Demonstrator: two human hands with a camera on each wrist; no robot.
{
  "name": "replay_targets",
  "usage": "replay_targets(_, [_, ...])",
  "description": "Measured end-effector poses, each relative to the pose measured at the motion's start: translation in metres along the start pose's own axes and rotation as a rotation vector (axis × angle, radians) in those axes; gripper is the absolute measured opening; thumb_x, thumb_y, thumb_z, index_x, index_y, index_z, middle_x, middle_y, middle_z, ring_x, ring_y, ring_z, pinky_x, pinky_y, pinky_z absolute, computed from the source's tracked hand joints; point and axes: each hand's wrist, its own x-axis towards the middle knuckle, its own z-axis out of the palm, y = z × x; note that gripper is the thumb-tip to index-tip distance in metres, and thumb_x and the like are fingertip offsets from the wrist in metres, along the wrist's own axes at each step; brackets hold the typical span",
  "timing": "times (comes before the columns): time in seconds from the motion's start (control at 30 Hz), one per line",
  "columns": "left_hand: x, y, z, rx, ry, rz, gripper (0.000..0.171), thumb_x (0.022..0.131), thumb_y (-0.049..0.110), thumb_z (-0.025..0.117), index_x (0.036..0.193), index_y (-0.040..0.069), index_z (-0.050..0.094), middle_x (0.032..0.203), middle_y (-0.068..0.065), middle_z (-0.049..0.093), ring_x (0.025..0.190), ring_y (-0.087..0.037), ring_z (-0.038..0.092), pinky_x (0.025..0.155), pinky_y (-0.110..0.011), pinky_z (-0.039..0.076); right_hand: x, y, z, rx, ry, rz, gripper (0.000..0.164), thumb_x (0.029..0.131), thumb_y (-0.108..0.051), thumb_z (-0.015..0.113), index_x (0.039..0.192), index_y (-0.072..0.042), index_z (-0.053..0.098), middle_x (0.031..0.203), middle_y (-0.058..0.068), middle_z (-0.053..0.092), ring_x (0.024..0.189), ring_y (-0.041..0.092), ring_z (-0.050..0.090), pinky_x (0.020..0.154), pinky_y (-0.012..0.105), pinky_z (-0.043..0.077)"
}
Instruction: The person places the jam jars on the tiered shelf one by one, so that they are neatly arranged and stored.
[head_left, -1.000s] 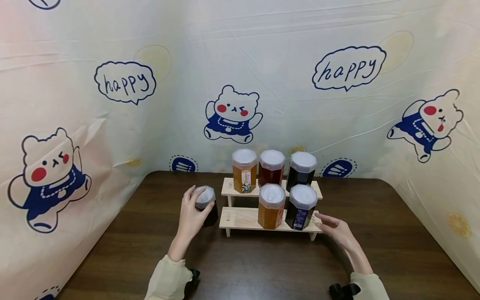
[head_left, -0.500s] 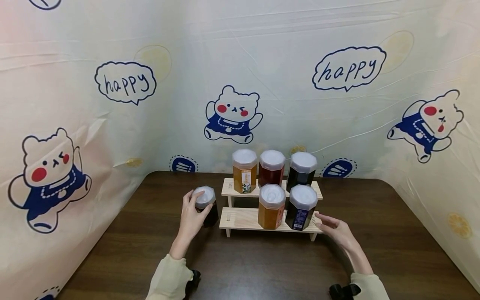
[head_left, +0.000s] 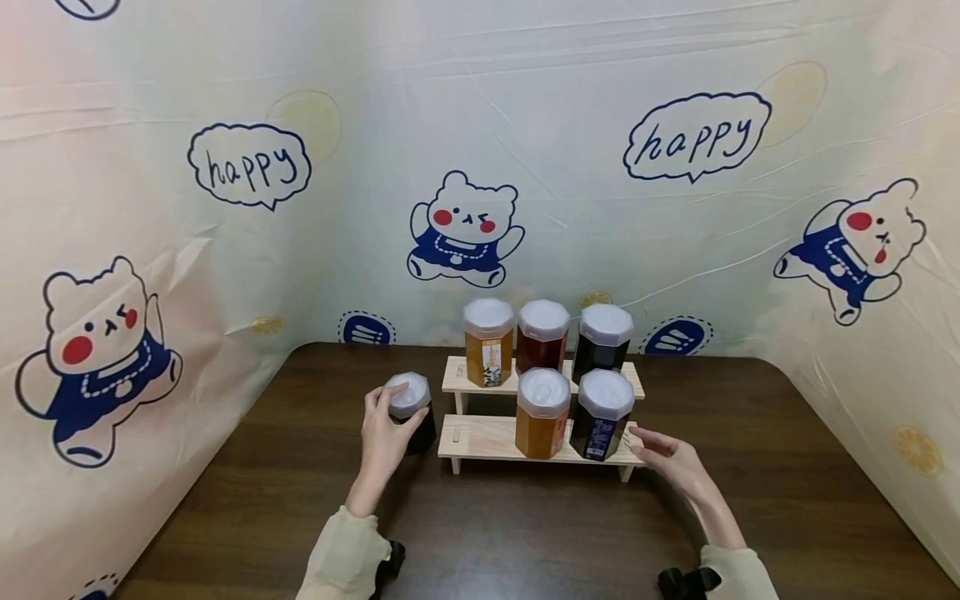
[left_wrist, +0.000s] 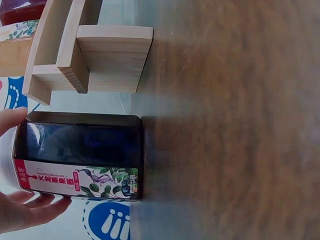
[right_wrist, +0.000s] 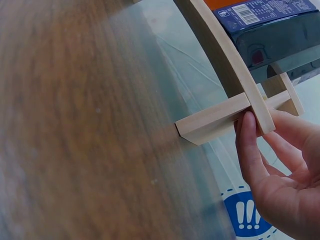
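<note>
My left hand (head_left: 384,433) grips a jar of dark jam (head_left: 422,432) by its white lid, thumb on the right side and fingers over the top and left. The jar stands upright on the table, left of a two-step wooden rack (head_left: 480,435). In the left wrist view, its label (left_wrist: 75,179) shows leaves and red lettering. My right hand (head_left: 678,462) pinches the right end of the lower step, the thumb and fingers on opposite sides of the board (right_wrist: 260,112). Near it on that step stands another dark jar (head_left: 600,425) with a purple label.
An amber jar (head_left: 542,429) shares the lower step. On the upper step stand an amber jar (head_left: 480,354), a red jar (head_left: 542,348) and a black jar (head_left: 602,350). Behind the brown table (head_left: 510,533) hangs a printed cloth (head_left: 570,200).
My left wrist and sleeve have shifted slightly to the right, the hand still on the jar. The right hand and the rack have not visibly moved.
</note>
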Motion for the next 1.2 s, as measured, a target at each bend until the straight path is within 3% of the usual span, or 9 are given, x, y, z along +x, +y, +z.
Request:
replay_targets(0.47, [0.0025,0.0,-0.0011,0.024,0.094,0.064,0.042,0.057,0.016,0.082,0.094,0.007,0.065,0.096,-0.016,0.051,0.085,-0.035,0.055,0.068,-0.048,0.043,-0.0009,-0.0003,0.0003,0.005,0.011,-0.007,0.048,0.083,-0.017,0.061,0.123,0.006,0.047,0.125,0.025,0.045,0.087,-0.003,0.052,0.073,0.02,0.045])
replay_targets(0.83, [0.0027,-0.0011,-0.002,0.01,0.098,0.059,0.041,0.057,0.017,0.082,0.093,0.007,0.065,0.096,-0.016,0.052,0.086,-0.035,0.055,0.069,-0.048,0.043,-0.0004,-0.0004,-0.001,-0.017,-0.013,0.014,0.051,0.083,-0.023,0.061,0.125,0.003,0.047,0.129,0.02,0.044,0.091,-0.005,0.051,0.077,0.022,0.045])
replay_targets(1.2, [-0.0001,0.0015,-0.0017,0.022,0.129,0.041,0.044,0.055,0.018,0.083,0.094,0.009,0.065,0.097,-0.015,0.053,0.084,-0.033,0.055,0.065,-0.048,0.042,-0.0006,-0.0016,-0.0005,0.01,-0.013,0.009,0.051,0.084,-0.02,0.061,0.125,0.005,0.045,0.128,0.022,0.043,0.09,-0.004,0.051,0.075,0.02,0.045])
